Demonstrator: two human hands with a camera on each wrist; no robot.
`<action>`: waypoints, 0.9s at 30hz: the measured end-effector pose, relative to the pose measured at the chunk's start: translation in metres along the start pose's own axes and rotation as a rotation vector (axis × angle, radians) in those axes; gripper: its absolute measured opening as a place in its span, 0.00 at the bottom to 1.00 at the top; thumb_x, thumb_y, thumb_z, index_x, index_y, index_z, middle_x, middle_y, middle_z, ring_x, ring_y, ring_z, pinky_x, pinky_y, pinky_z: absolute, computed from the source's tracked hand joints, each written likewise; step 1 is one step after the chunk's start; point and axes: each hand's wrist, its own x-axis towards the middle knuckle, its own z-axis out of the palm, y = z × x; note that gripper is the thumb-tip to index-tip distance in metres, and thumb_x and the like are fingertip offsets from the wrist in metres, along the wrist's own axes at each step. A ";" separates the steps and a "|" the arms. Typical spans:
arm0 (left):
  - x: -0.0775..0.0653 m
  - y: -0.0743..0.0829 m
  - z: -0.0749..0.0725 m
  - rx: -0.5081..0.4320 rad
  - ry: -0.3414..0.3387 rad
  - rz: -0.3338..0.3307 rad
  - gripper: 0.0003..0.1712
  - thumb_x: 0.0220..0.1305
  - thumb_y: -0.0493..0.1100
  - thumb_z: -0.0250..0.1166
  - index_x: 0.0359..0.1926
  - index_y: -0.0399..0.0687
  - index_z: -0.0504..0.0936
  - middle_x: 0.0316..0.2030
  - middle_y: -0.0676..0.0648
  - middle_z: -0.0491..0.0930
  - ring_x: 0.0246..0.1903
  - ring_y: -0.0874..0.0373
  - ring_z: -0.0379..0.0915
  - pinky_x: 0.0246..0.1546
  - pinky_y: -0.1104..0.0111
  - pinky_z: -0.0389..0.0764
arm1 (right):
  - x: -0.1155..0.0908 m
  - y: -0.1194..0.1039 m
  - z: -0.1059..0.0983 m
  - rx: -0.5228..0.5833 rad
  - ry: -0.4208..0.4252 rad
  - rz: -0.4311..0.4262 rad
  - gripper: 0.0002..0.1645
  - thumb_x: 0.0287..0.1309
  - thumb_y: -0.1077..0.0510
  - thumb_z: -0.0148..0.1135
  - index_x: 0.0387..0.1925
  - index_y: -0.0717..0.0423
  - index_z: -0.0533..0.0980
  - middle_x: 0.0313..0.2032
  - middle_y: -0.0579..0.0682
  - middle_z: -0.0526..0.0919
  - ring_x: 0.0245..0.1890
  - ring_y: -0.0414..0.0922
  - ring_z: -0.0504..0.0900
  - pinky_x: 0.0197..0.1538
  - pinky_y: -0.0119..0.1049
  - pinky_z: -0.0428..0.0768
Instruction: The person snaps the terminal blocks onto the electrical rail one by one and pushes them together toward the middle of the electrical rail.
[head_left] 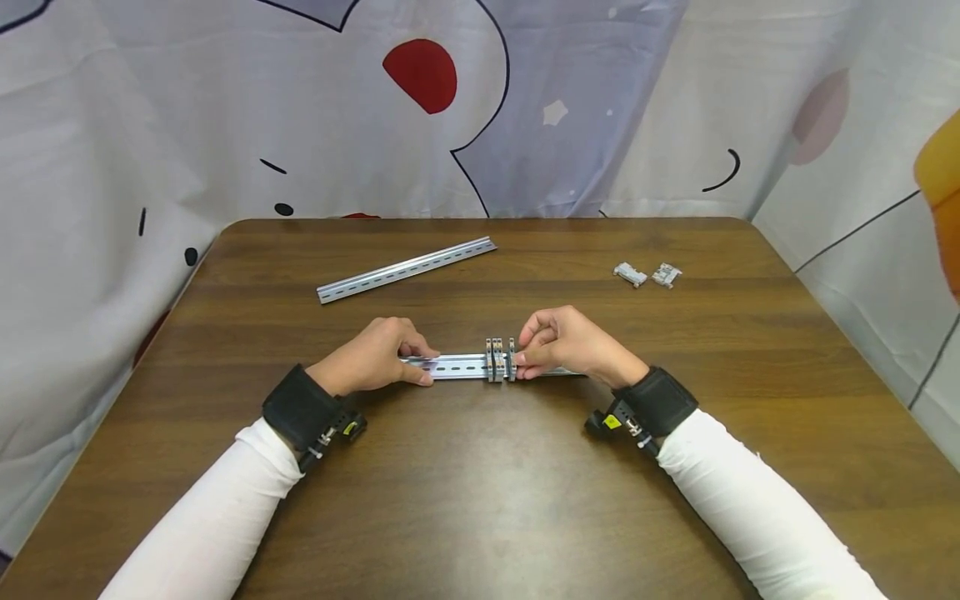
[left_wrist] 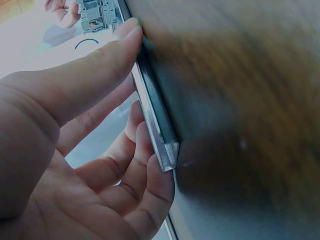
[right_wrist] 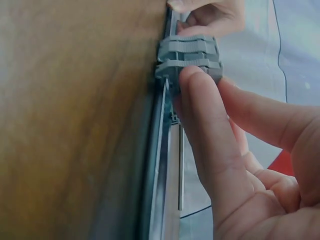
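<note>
A slotted metal DIN rail [head_left: 459, 367] lies across the middle of the table. My left hand [head_left: 378, 354] grips its left end, thumb on the near edge and fingers on the far edge. Two grey terminal blocks [head_left: 494, 360] sit side by side on the rail. Just right of them, across a small gap, stands another terminal block [head_left: 512, 360]. My right hand [head_left: 573, 343] pinches this one between thumb and fingers, as the right wrist view shows up close. Whether its foot is fully seated on the rail, I cannot tell.
A second DIN rail [head_left: 405, 270] lies at a slant toward the back of the table. At the back right are two loose terminal blocks, one on the left [head_left: 630, 274] and one on the right [head_left: 666, 275]. A printed curtain [head_left: 337, 125] hangs behind the table.
</note>
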 end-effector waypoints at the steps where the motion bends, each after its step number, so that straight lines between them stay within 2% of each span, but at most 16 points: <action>1: 0.000 0.000 0.000 0.001 0.000 -0.001 0.20 0.51 0.46 0.77 0.46 0.47 0.89 0.41 0.44 0.85 0.41 0.50 0.78 0.41 0.61 0.78 | 0.000 0.000 0.002 0.006 0.005 -0.003 0.11 0.56 0.73 0.65 0.38 0.72 0.72 0.28 0.57 0.87 0.32 0.52 0.90 0.42 0.50 0.85; 18: -0.002 -0.001 -0.001 -0.005 0.002 -0.014 0.21 0.51 0.46 0.77 0.48 0.48 0.89 0.40 0.44 0.84 0.42 0.50 0.78 0.42 0.60 0.78 | 0.004 0.000 0.016 0.023 0.036 -0.023 0.09 0.57 0.71 0.66 0.37 0.71 0.73 0.29 0.56 0.86 0.31 0.50 0.90 0.42 0.48 0.86; 27: -0.002 0.000 0.000 -0.004 -0.002 0.002 0.21 0.52 0.46 0.77 0.48 0.49 0.88 0.40 0.44 0.84 0.42 0.50 0.77 0.42 0.61 0.78 | 0.001 0.000 0.014 -0.035 0.016 0.004 0.08 0.60 0.68 0.64 0.39 0.71 0.75 0.35 0.65 0.85 0.34 0.55 0.89 0.41 0.47 0.86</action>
